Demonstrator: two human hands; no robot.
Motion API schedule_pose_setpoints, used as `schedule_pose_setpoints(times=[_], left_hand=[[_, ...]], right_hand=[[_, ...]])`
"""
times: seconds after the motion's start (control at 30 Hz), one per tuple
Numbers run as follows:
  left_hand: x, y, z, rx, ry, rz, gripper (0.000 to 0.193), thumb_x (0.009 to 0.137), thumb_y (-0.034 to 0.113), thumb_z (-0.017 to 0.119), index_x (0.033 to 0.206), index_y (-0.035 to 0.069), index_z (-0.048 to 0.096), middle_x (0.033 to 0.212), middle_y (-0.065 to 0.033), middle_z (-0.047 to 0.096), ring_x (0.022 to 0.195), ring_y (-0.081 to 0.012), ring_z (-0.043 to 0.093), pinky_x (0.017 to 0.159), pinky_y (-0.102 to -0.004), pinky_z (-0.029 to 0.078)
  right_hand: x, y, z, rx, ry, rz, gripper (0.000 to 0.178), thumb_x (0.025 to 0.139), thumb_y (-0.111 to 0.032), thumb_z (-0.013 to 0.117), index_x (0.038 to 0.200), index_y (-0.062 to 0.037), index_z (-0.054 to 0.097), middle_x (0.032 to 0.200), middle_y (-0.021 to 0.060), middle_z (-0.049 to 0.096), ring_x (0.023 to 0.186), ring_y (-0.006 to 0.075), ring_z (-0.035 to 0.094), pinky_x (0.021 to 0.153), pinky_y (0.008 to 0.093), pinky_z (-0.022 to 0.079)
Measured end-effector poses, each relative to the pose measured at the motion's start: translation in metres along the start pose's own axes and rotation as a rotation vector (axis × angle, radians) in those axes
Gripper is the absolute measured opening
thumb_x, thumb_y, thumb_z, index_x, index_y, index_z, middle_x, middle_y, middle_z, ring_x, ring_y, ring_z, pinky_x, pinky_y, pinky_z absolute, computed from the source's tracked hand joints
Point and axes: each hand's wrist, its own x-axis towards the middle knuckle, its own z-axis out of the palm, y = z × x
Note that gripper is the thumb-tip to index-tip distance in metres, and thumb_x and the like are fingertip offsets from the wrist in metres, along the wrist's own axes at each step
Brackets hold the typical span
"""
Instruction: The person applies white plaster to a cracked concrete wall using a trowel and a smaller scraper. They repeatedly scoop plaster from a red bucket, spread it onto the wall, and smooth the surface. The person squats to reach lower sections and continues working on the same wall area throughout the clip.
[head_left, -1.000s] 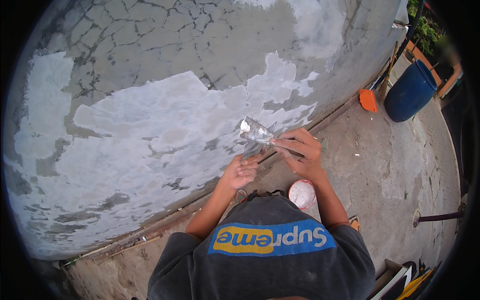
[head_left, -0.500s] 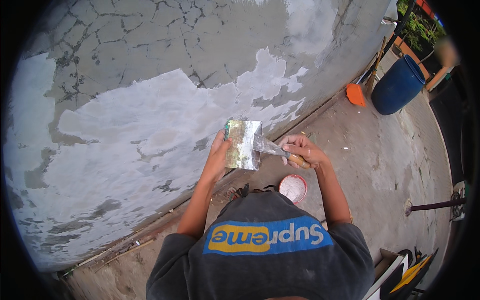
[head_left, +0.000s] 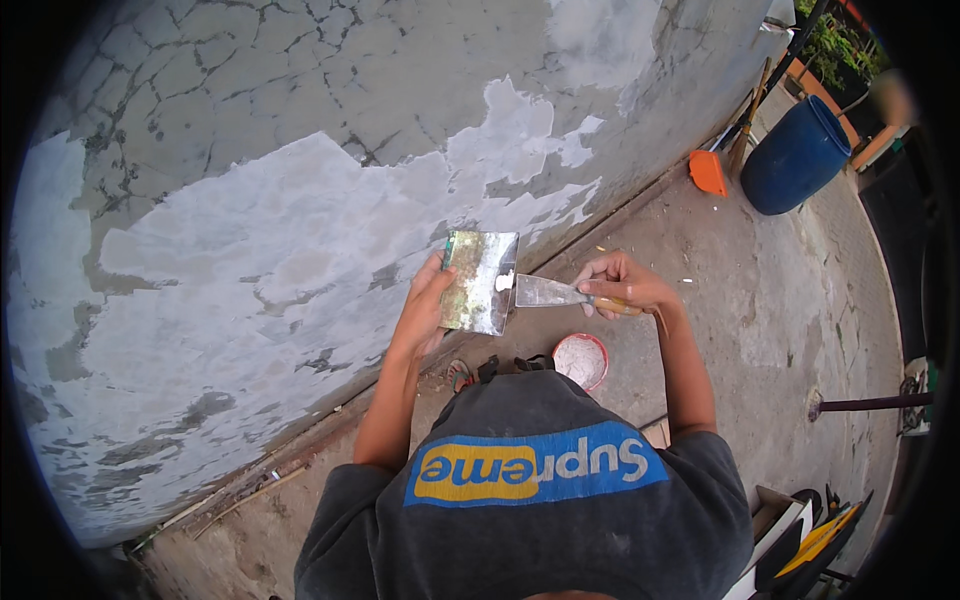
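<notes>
My left hand (head_left: 424, 300) is closed on the left edge of a wide metal filling blade (head_left: 478, 290), its thumb on the stained, shiny face. A small white dab of putty (head_left: 505, 282) sits near the blade's right edge. My right hand (head_left: 622, 286) grips the wooden handle of a putty knife (head_left: 548, 292), whose flat metal blade points left, its tip right at the filling blade's edge. Whether the two touch is hard to tell. Below my right hand stands a red-rimmed bucket (head_left: 581, 361) of whitish putty.
A cracked grey wall (head_left: 290, 230), partly coated white, rises on the left. Farther right on the concrete floor (head_left: 760, 330) stand a blue barrel (head_left: 797, 156) and an orange dustpan (head_left: 707, 173). A dark pole (head_left: 870, 407) juts in from the right.
The putty knife has drawn right, off the filling blade's face to its edge. A white dab of putty now shows there. My right hand has shifted slightly right and up.
</notes>
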Motion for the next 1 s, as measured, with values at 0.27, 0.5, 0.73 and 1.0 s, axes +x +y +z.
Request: schedule_pose_setpoints(times=[0.27, 0.5, 0.73, 1.0], left_hand=[[0.006, 0.001, 0.008, -0.028, -0.021, -0.05, 0.046, 0.096, 0.01, 0.043, 0.138, -0.006, 0.033, 0.122, -0.0165, 0.056, 0.102, -0.0194, 0.063, 0.085, -0.0321, 0.054], [0.004, 0.002, 0.005, -0.09, -0.075, -0.074, 0.045, 0.097, 0.012, 0.042, 0.139, -0.004, 0.034, 0.124, -0.0156, 0.056, 0.105, -0.0199, 0.062, 0.087, -0.0329, 0.054], [0.013, -0.031, 0.019, -0.138, 0.065, -0.061, 0.042, 0.102, 0.021, 0.041, 0.141, 0.008, 0.033, 0.13, -0.006, 0.05, 0.119, -0.0155, 0.051, 0.097, -0.0342, 0.046], [0.021, -0.06, 0.001, -0.221, 0.152, -0.048, 0.034, 0.101, 0.02, 0.043, 0.132, 0.005, 0.043, 0.127, -0.0079, 0.053, 0.117, -0.0175, 0.051, 0.098, -0.0349, 0.044]], right_hand=[[-0.011, 0.0, -0.02, 0.162, -0.057, -0.128, 0.015, 0.091, -0.013, 0.064, 0.094, 0.0019, 0.066, 0.068, 0.0096, 0.066, 0.046, 0.0094, 0.055, 0.041, 0.0233, 0.041], [0.009, 0.031, -0.024, 0.057, 0.011, -0.016, 0.018, 0.092, -0.017, 0.063, 0.098, -0.0004, 0.066, 0.07, 0.006, 0.066, 0.049, 0.0073, 0.055, 0.044, 0.0225, 0.042], [0.051, 0.061, 0.032, 0.331, 0.34, -0.242, 0.033, 0.093, -0.016, 0.061, 0.122, -0.0016, 0.057, 0.1, 0.0062, 0.065, 0.081, 0.0102, 0.062, 0.069, 0.0243, 0.051], [0.1, 0.106, 0.105, 0.406, 0.428, -0.327, 0.031, 0.09, -0.004, 0.06, 0.121, 0.0008, 0.055, 0.103, 0.005, 0.064, 0.092, 0.0104, 0.06, 0.081, 0.0253, 0.048]])
